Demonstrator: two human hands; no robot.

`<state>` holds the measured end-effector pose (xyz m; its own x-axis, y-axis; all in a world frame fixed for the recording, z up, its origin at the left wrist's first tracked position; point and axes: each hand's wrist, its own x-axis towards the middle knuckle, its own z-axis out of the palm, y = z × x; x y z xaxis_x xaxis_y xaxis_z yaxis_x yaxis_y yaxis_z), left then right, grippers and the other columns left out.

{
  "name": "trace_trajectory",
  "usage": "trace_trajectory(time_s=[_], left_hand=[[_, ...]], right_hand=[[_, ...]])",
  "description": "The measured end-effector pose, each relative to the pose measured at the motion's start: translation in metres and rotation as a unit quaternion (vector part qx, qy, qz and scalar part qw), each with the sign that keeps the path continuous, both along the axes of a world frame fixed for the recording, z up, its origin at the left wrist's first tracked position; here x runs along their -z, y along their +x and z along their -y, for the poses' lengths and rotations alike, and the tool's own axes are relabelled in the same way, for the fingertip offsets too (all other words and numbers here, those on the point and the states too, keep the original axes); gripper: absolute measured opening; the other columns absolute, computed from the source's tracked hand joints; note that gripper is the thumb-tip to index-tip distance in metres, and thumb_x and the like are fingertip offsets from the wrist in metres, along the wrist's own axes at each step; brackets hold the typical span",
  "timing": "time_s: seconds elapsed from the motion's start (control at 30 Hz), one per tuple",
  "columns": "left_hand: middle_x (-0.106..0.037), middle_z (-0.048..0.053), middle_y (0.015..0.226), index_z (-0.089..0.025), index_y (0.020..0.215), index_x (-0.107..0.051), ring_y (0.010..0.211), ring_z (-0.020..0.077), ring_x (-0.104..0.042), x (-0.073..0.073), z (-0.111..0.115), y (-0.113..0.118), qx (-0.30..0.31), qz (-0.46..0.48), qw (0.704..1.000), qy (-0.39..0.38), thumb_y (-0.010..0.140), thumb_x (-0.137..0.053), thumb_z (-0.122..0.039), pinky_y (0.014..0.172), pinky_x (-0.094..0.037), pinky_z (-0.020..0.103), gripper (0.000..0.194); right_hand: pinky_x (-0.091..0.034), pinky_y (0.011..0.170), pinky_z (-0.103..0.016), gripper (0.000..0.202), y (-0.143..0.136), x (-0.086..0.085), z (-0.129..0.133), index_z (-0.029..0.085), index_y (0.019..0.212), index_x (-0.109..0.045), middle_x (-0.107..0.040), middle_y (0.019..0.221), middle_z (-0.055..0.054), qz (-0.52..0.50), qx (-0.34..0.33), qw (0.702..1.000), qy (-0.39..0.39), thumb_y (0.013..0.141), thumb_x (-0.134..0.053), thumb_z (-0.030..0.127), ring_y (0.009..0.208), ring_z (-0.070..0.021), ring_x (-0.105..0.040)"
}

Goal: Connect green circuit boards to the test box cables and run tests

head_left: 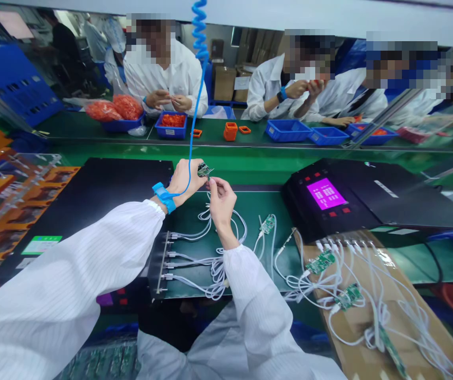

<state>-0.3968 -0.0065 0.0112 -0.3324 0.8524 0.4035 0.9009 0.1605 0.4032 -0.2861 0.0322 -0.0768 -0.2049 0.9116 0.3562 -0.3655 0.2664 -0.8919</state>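
My left hand (186,178), with a blue wrist strap (163,197) and coiled cord (199,31), grips a small circuit board (204,170) over the bench. Just below and to its right, my right hand (222,199) pinches at the board's lower edge. A white cable seems to run down from those fingertips, but the plug is hidden. Beneath my hands, several white cables (214,269) lead from the ports of a black box (119,179). Right of them a green circuit board (267,225) lies on the green bench.
At right, a black tester (329,198) with a lit magenta screen stands by cardboard (404,295) holding cabled boards (321,261). Orange racks (32,198) fill the left. Across the bench, co-workers in white coats handle orange parts beside blue bins (288,130).
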Motion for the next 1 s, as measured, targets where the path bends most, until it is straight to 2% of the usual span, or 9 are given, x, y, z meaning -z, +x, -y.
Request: trace_trajectory(time_s=[0.4, 0.7, 1.0], left_hand=[[-0.066, 0.005, 0.072, -0.019, 0.074, -0.064, 0.070, 0.0208, -0.060, -0.0013, -0.0016, -0.0007, -0.020, -0.010, 0.999, -0.034, 0.078, -0.068, -0.021, 0.066, -0.037, 0.031, 0.006], [-0.063, 0.006, 0.071, -0.020, 0.075, -0.063, 0.072, 0.0243, -0.059, 0.0048, -0.0020, -0.0026, -0.001, -0.011, 1.000, -0.027, 0.080, -0.065, -0.021, 0.068, -0.036, 0.034, 0.006], [-0.063, 0.008, 0.073, -0.020, 0.079, -0.063, 0.075, 0.0255, -0.060, 0.0081, -0.0020, -0.0012, 0.019, -0.032, 0.998, -0.059, 0.081, -0.061, -0.014, 0.066, -0.034, 0.034, 0.006]], right_hand=[[-0.063, 0.092, -0.039, 0.033, -0.0010, 0.0022, -0.0032, 0.018, 0.101, -0.072, -0.075, 0.099, -0.008, 0.018, -0.002, 1.000, 0.008, 0.092, -0.068, 0.050, 0.091, -0.0201, -0.074], [-0.063, 0.088, -0.039, 0.036, -0.0035, -0.0004, 0.0004, 0.017, 0.100, -0.071, -0.077, 0.095, -0.008, 0.005, -0.003, 1.000, -0.018, 0.090, -0.070, 0.052, 0.087, -0.0207, -0.075], [-0.061, 0.080, -0.035, 0.044, -0.0038, 0.0024, -0.0034, 0.016, 0.099, -0.070, -0.076, 0.090, -0.009, 0.031, -0.016, 0.999, -0.013, 0.089, -0.069, 0.058, 0.081, -0.0199, -0.072]])
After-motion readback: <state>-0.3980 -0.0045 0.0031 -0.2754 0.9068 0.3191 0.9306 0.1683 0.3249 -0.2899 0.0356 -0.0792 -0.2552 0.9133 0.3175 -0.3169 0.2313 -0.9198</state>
